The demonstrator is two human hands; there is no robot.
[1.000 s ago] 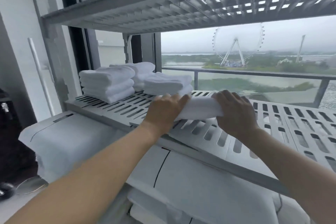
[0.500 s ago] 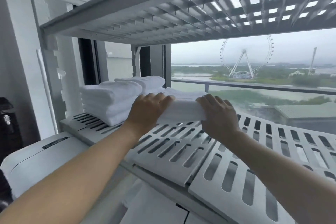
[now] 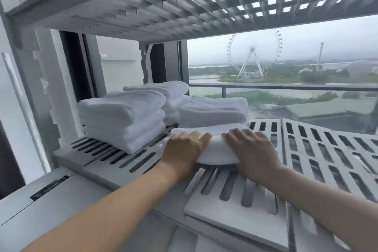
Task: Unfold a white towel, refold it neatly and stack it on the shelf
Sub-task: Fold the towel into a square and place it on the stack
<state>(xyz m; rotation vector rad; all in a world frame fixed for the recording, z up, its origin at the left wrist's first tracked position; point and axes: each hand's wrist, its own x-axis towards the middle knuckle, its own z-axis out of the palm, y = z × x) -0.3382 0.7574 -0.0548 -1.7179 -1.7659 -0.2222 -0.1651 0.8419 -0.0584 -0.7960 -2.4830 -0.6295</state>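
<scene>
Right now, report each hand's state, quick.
Left hand: closed on the folded towel at its left end, on the shelf.
Right hand: closed on the same towel's right end.

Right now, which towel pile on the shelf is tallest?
The back pile by the window frame reaches highest, above the left pile and the right pile. The held towel lies singly.

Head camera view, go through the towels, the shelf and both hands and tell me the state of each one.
Folded towel: folded, lying on the shelf, gripped at both ends.
Left hand: closed on the towel's left end.
Right hand: pressed on the towel's right end.
Left towel stack: folded, piled on the shelf.
Rear towel stack: folded, directly behind the held towel.
Slatted shelf: right part bare.
</scene>
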